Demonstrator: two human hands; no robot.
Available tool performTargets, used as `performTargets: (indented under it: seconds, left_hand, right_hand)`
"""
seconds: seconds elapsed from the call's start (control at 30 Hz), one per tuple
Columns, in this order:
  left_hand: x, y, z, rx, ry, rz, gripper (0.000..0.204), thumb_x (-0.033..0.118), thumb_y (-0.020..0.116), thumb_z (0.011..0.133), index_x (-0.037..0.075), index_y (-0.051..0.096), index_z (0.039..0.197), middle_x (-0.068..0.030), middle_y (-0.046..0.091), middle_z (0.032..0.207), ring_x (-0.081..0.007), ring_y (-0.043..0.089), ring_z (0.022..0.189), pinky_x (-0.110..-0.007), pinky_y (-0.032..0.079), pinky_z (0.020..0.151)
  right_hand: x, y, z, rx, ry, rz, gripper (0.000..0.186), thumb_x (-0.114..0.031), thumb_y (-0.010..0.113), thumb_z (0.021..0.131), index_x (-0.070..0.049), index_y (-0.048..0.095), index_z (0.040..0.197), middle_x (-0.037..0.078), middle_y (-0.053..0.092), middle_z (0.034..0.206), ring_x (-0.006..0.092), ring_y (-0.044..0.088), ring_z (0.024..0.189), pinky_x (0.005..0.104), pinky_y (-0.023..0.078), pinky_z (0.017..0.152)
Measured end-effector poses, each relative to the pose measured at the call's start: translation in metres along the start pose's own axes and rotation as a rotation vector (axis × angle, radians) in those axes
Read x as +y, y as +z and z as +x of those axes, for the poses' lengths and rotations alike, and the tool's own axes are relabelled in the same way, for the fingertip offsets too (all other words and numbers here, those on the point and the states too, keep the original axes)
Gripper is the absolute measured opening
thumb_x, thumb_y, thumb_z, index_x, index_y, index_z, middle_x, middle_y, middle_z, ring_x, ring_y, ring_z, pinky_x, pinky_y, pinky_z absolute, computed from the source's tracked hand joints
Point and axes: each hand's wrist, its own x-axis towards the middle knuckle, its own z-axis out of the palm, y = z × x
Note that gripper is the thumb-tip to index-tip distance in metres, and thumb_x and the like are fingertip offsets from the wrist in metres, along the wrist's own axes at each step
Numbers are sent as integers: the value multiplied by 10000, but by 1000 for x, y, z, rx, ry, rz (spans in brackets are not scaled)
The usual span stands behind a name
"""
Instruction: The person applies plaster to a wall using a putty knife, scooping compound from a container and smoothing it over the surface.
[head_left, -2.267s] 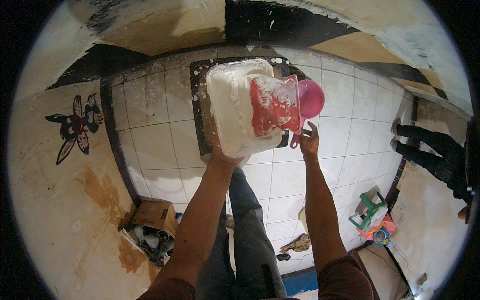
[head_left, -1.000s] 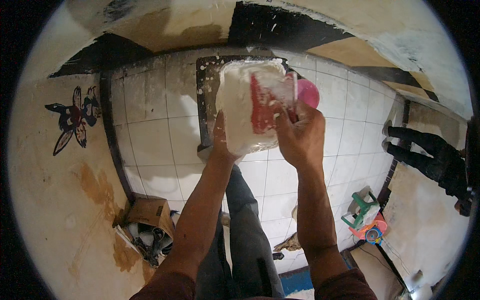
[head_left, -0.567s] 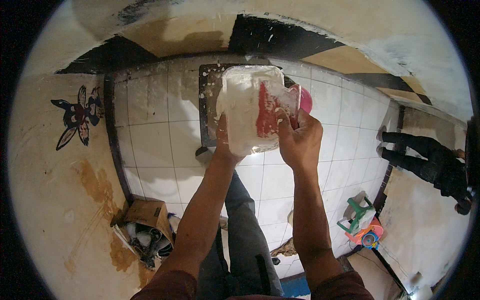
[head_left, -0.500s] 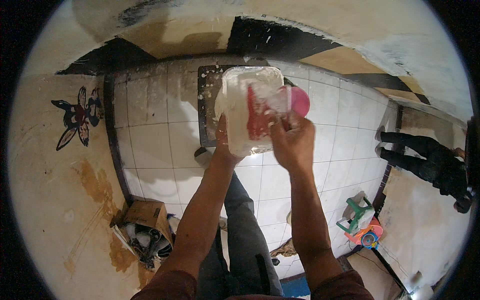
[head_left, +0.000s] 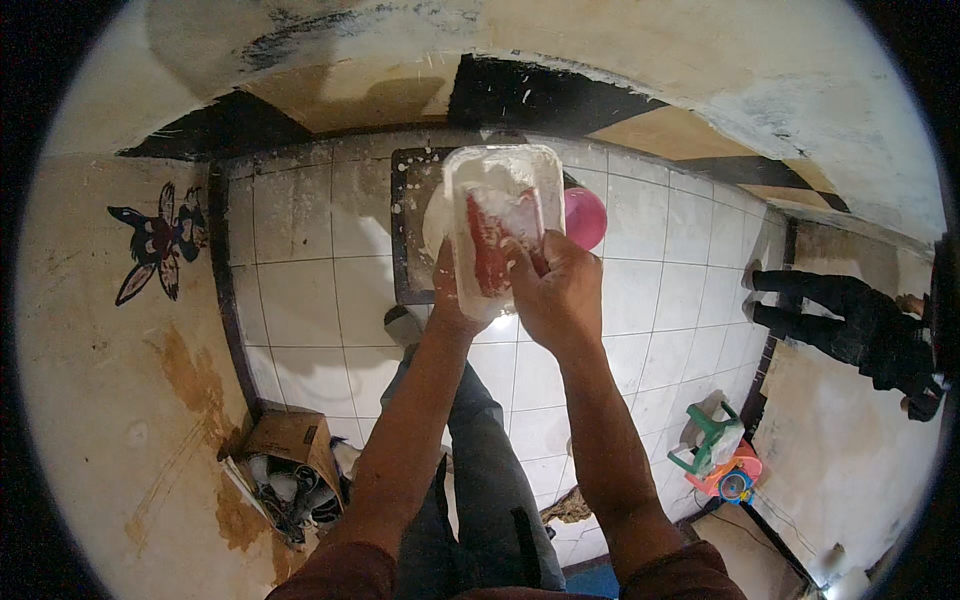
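Now the red scraper (head_left: 486, 240) has shifted left, farther over the tray (head_left: 500, 154).

The left head-worn fisheye looks steeply down — near the right hand (head_left: 560, 292), farther from the tiled floor (head_left: 635, 292).

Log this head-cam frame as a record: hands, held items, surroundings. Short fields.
left_hand: left hand holds white tray at its near left corner
right_hand: right hand grips red scraper
scraper_position: over the tray's inside, white smears on its face
tray_contents: white material, amount unclear
right_of_tray: pink round object, partly hidden
below_tray: dark-edged board, white spots
lower_left: cardboard box, filled
lower_right: green stool
far_right: another person, dark clothes
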Motion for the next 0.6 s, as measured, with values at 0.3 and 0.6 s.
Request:
performTargets:
  seconds: [0.3,0.6]
  left_hand:
    - [12,-8,-18,290,1,106,796,606,487,873,126,281,1474,-144,412,1437,-331,426,1305,-512,337,1091]
    - [18,-10,-18,298,-26,90,818,600,503,866,139,246,1490,-136,393,1457,-322,433,1303,-505,336,1095]
  right_hand:
    - [-5,-3,-1,206,3,-101,260,-167,646,821,40,556,691,182,561,570,249,522,472,371,420,506]
    - [-13,-4,4,198,-83,-118,227,-165,636,816,25,568,713,214,600,638,344,595,545,404,457,548]
